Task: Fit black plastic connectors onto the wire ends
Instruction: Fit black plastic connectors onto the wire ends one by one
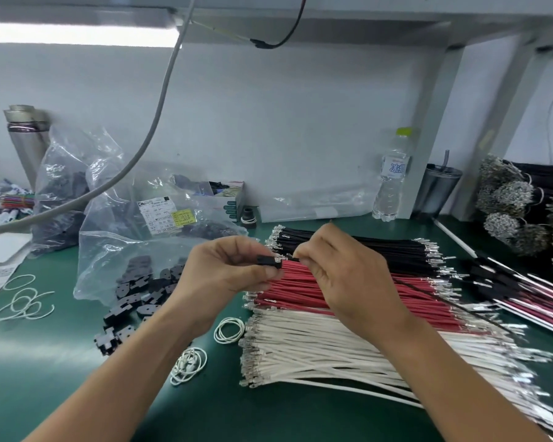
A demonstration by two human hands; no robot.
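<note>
My left hand pinches a small black plastic connector above the wire piles. My right hand pinches a black wire by its end, with the metal terminal at the connector's opening. The wire trails off to the right over the piles. Below lie rows of black wires, red wires and white wires, all with metal terminals. Loose black connectors spill from a clear bag on the left.
The green mat carries white rubber bands and more of them at the left. At the back stand a water bottle, a dark cup and a steel flask. Finished harnesses lie at the right.
</note>
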